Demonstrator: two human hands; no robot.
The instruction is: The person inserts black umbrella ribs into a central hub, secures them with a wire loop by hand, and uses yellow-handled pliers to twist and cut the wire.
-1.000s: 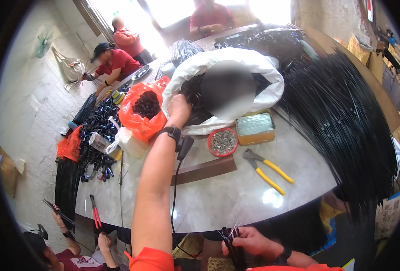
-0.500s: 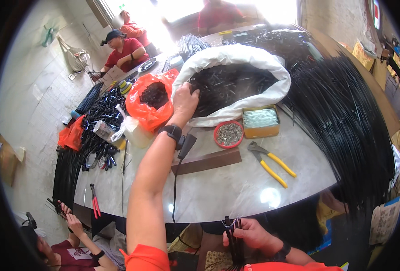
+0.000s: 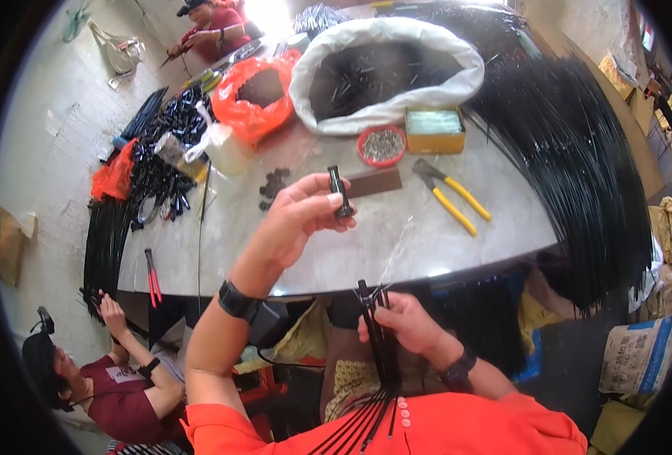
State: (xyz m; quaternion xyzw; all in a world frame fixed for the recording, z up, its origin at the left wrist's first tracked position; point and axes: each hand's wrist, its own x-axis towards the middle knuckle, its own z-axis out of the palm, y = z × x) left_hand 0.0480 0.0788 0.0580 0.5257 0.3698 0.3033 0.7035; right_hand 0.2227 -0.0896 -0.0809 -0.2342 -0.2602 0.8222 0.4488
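Hands apart. R hand [image 3: 406, 324], nearest, is clamped round a bundle of thin blk rods [image 3: 385, 356], well apart from the white sack [image 3: 466, 72], near side of it. L hand [image 3: 302, 212], also nearside but closer to sack, pinches a short flanged blk tube [image 3: 339, 191], slightly tilted, btwn thumb & fingers. On table [image 3: 518, 216], nearward of sack: yellow-handled cutters [image 3: 461, 201], handles spread, to its R; brown strip [image 3: 379, 183], partly behind L hand; small blk fittings [image 3: 272, 188], to its L. Red dish [image 3: 382, 164] w/ metal bits sits by sack's near edge, yellow tin [image 3: 436, 144] just beside. Orange-red plastic bag [image 3: 233, 125] L of sack; long blk rods [image 3: 579, 167] spread R. Co-worker in red [image 3: 226, 30] beyond sack, far L.
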